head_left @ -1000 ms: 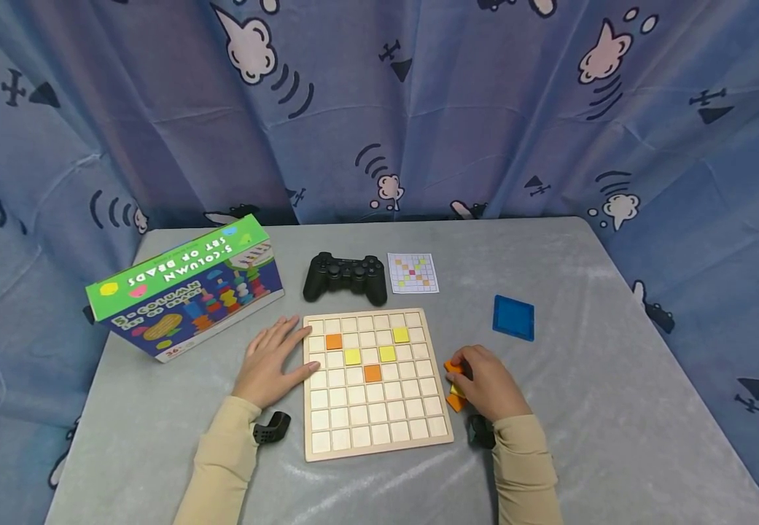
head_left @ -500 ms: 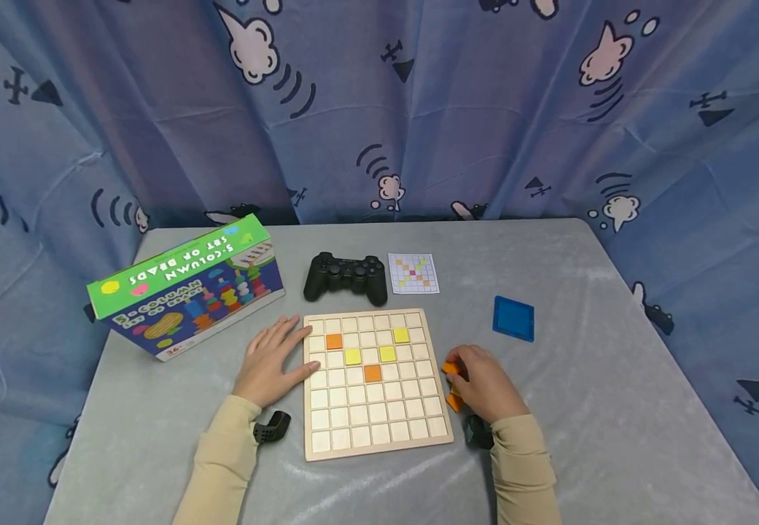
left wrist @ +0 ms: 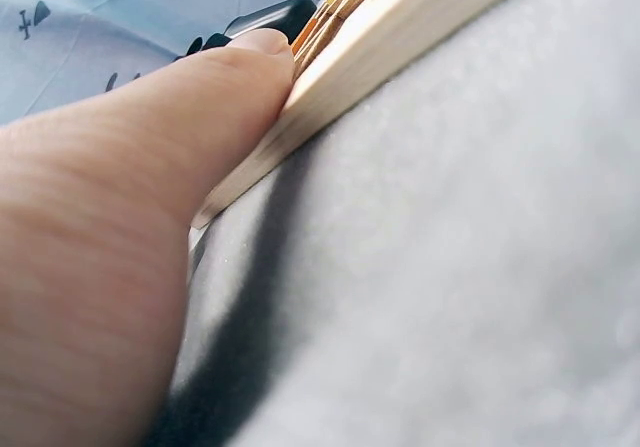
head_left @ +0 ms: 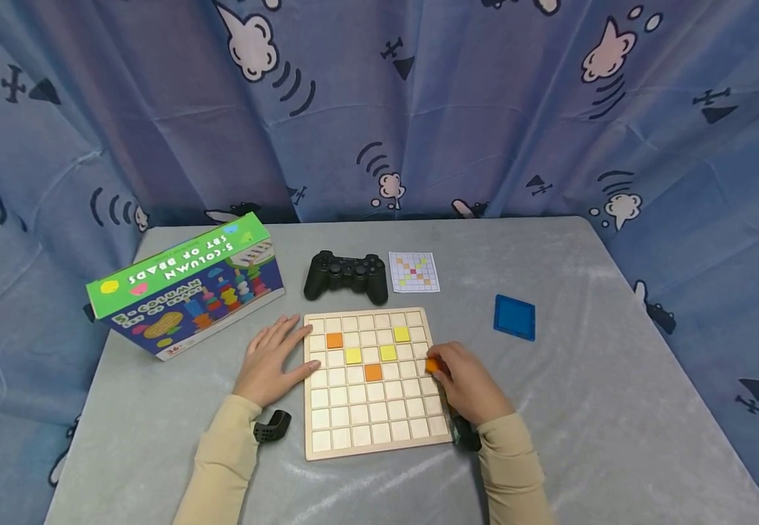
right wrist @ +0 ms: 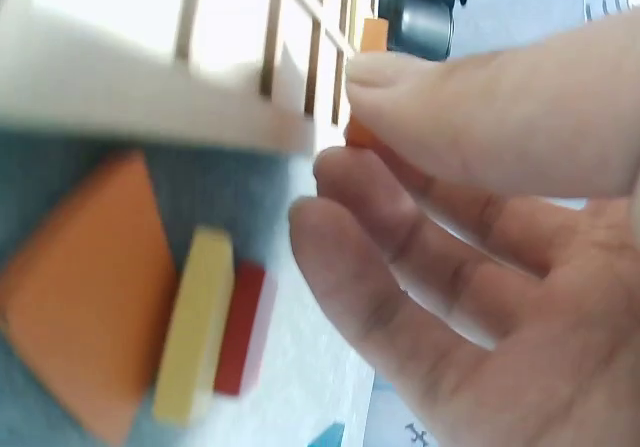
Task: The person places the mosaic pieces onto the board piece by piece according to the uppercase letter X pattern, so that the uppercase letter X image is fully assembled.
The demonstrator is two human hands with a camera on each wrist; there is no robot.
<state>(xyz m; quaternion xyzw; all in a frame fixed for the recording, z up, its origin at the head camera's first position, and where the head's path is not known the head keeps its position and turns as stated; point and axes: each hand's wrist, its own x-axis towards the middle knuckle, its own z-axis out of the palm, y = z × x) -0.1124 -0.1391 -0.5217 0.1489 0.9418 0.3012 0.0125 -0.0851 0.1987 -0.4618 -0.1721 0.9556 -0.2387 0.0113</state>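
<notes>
A square wooden grid board (head_left: 377, 436) lies on the table, with an orange tile (head_left: 335, 340) and several other orange and yellow tiles in its cells. My left hand (head_left: 274, 364) rests at the board's left side, fingers spread and thumb (left wrist: 265, 47) against the rim. At the right edge, my right hand (head_left: 469, 383) pinches an orange tile (right wrist: 374, 35) between thumb and fingertips. Below that hand, in the right wrist view, a loose orange tile (right wrist: 100, 297), a yellow tile (right wrist: 195, 327) and a red tile (right wrist: 243, 332) lie beside the board.
Behind the board are a black game controller (head_left: 345, 277) and a small card with a coloured grid pattern (head_left: 414, 273). A blue tray (head_left: 514, 318) lies to the right. The bead set box (head_left: 189, 292) stands at the left, before a patterned curtain (head_left: 340, 87).
My right hand has moved left from the loose tiles to the board's right edge, carrying an orange tile. The left hand stays where it was.
</notes>
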